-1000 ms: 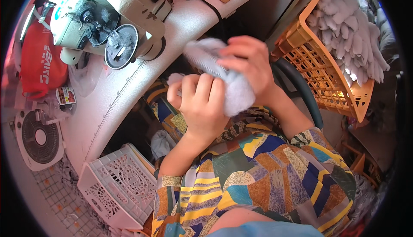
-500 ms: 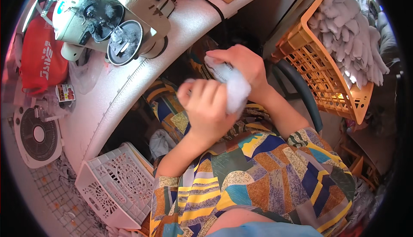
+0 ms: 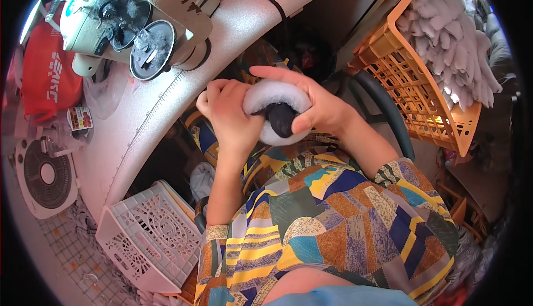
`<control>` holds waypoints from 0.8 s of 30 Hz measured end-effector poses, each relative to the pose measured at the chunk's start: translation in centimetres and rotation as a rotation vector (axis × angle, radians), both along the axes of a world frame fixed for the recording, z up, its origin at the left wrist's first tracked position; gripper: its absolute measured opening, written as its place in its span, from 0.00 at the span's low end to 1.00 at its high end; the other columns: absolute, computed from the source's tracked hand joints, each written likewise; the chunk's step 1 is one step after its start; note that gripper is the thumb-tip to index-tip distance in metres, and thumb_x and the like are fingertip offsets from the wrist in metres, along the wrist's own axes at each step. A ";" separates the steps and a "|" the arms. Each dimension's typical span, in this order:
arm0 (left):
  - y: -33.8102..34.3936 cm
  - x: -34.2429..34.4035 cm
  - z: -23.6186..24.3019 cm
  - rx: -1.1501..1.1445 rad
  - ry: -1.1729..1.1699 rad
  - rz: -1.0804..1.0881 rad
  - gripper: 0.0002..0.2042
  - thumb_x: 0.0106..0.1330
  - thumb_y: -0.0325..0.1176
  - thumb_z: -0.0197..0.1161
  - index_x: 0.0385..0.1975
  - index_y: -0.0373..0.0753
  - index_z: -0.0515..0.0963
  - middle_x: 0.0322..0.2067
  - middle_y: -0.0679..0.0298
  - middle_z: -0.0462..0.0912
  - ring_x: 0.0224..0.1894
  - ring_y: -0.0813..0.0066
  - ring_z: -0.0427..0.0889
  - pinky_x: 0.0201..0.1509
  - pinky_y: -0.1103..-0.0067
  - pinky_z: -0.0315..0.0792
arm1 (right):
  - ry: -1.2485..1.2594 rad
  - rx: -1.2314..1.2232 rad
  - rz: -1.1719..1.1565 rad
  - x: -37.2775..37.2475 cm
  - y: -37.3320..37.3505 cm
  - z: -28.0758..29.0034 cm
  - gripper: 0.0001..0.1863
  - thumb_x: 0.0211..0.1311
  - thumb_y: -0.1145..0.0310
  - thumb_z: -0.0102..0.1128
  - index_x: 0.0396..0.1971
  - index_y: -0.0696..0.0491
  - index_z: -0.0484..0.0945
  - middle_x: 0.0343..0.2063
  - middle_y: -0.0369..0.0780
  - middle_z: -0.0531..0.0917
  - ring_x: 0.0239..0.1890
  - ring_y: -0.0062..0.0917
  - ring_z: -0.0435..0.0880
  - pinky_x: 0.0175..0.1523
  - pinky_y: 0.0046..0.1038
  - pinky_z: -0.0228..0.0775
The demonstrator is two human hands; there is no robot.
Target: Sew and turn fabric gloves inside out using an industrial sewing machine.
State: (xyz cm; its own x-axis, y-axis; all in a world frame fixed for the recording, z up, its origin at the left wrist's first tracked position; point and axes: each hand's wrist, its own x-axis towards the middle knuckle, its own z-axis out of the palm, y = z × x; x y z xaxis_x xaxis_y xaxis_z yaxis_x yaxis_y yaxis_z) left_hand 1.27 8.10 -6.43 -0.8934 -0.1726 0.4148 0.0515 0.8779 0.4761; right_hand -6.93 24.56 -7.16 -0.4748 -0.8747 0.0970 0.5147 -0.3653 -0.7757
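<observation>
Above my lap I hold a fluffy white fleece piece [image 3: 280,92], rounded like a cuff, with dark cloth [image 3: 280,120] showing in its opening. My left hand [image 3: 226,112] is closed on its left edge, the fingers curled and partly hidden. On the other side, my right hand [image 3: 322,103] grips it with the thumb on the near face and the fingers stretched over the far rim. Beyond my hands, at the upper left, stands a cream sewing machine [image 3: 152,6] with a lint-covered round disc [image 3: 151,49].
A white table [image 3: 147,123] with a ruler along its curved edge lies to my left. On it are a red bag [image 3: 53,78] and a small fan [image 3: 47,175]. A white openwork basket [image 3: 152,234] stands below. At right, an orange basket [image 3: 400,73] holds grey-white gloves [image 3: 444,39].
Both hands have turned the fleece piece, so its dark opening now faces up. My left hand has shifted left and slightly up, and my right hand has opened out along the rim.
</observation>
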 end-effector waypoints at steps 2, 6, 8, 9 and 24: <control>1.0 0.3 0.8 -0.098 0.049 0.016 0.15 0.32 0.27 0.63 0.27 0.38 0.76 0.29 0.63 0.77 0.42 0.62 0.73 0.48 0.67 0.54 | 0.167 0.159 -0.199 -0.7 0.2 -0.2 0.39 0.46 0.71 0.72 0.61 0.56 0.64 0.49 0.40 0.77 0.49 0.21 0.77 0.54 0.24 0.68; 6.1 2.3 1.1 -0.305 0.159 -0.052 0.10 0.39 0.32 0.61 0.22 0.39 0.72 0.26 0.65 0.73 0.39 0.67 0.74 0.46 0.69 0.54 | 0.888 0.390 -0.925 -1.9 -1.1 -1.7 0.21 0.40 0.78 0.66 0.40 0.54 0.76 0.30 0.37 0.80 0.32 0.24 0.78 0.34 0.23 0.69; 6.2 1.8 1.0 -0.310 0.223 -0.071 0.08 0.43 0.33 0.59 0.22 0.39 0.72 0.26 0.66 0.72 0.38 0.67 0.74 0.46 0.69 0.53 | 1.320 0.566 -1.046 -1.5 -0.6 -1.8 0.20 0.39 0.73 0.68 0.39 0.53 0.78 0.34 0.39 0.79 0.37 0.30 0.78 0.41 0.27 0.70; 5.7 1.4 1.0 -0.314 0.235 -0.035 0.09 0.42 0.34 0.60 0.23 0.39 0.72 0.27 0.65 0.73 0.39 0.66 0.73 0.46 0.68 0.53 | 1.358 0.549 -1.025 -1.4 -0.5 -1.3 0.21 0.40 0.72 0.68 0.40 0.53 0.78 0.38 0.40 0.78 0.40 0.31 0.77 0.44 0.29 0.69; 5.1 1.8 1.7 -0.112 0.140 -0.045 0.16 0.38 0.28 0.63 0.30 0.33 0.73 0.31 0.56 0.74 0.37 0.55 0.72 0.44 0.66 0.57 | 1.257 0.323 -0.719 -2.1 -2.6 0.0 0.09 0.42 0.73 0.65 0.26 0.53 0.78 0.32 0.36 0.82 0.33 0.30 0.80 0.38 0.27 0.70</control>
State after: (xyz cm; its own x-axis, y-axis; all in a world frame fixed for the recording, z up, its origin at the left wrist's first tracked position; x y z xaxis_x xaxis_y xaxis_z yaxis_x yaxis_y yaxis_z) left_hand 3.04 13.19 -4.72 -0.8312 -0.0798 0.5502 0.1506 0.9203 0.3610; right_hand -9.07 21.95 -7.14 -0.5591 -0.5573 0.6139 -0.7508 0.0260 -0.6600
